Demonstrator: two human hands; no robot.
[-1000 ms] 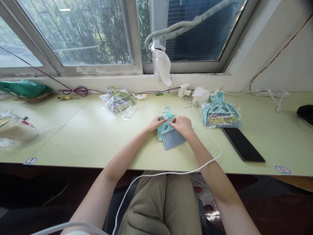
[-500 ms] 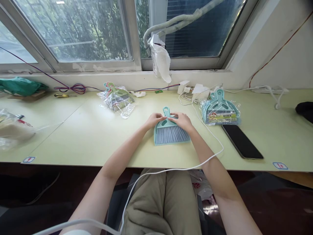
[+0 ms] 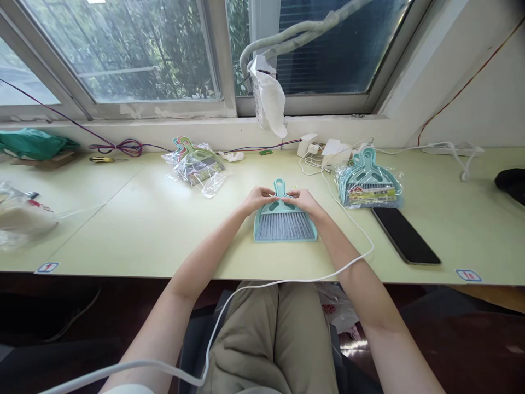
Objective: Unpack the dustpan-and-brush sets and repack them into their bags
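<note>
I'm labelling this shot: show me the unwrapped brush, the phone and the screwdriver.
Unwrapped brush [image 3: 286, 226], head view: on its grey bristles.
Phone [image 3: 406, 236], head view: on its black screen.
Screwdriver [image 3: 101, 159], head view: on its yellow-and-black handle.

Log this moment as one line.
left hand: gripping brush | right hand: gripping brush | brush: inside dustpan | phone: on table, to the right

Both hands [image 3: 260, 199] curled, close together

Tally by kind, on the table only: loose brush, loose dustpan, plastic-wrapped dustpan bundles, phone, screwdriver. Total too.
Loose brush: 1
Loose dustpan: 1
Plastic-wrapped dustpan bundles: 2
Phone: 1
Screwdriver: 1
Total: 6
</note>
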